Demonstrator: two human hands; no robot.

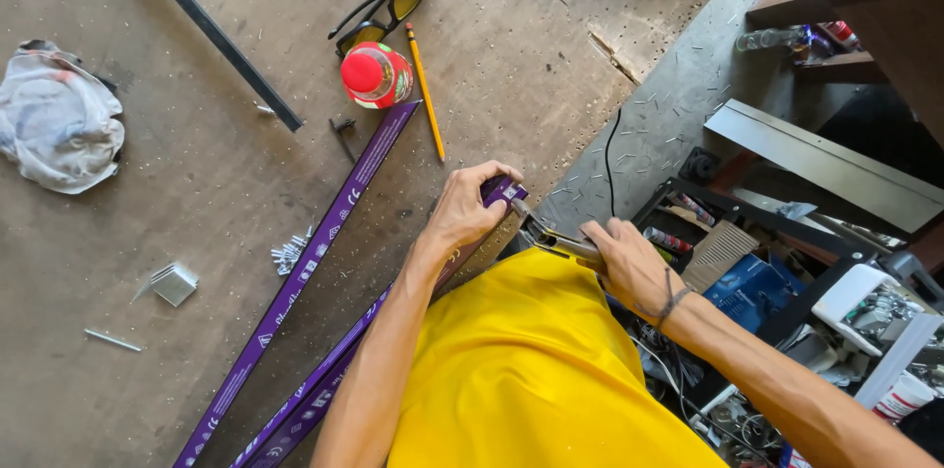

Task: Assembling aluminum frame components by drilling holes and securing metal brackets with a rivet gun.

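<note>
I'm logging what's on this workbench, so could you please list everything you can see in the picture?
Strips: at least two, purple, long, lying slantwise across the table, near ends under the left hand.
Bottle: one, red cap, top centre.
Glasses: one pair, black frame, yellow lenses, above the bottle.
Pencil: one, yellow, right of the bottle.
Rag: one, white, far left.
Bar: one, dark, top left.
Screws: small pile, silver, beside a strip.
Table: one, brown, worn.
Crate: one, black, holds clutter, floor at right.
Shirt: yellow, bottom centre.
Left hand: presses a strip's end.
Right hand: grips a metal tool.
</note>
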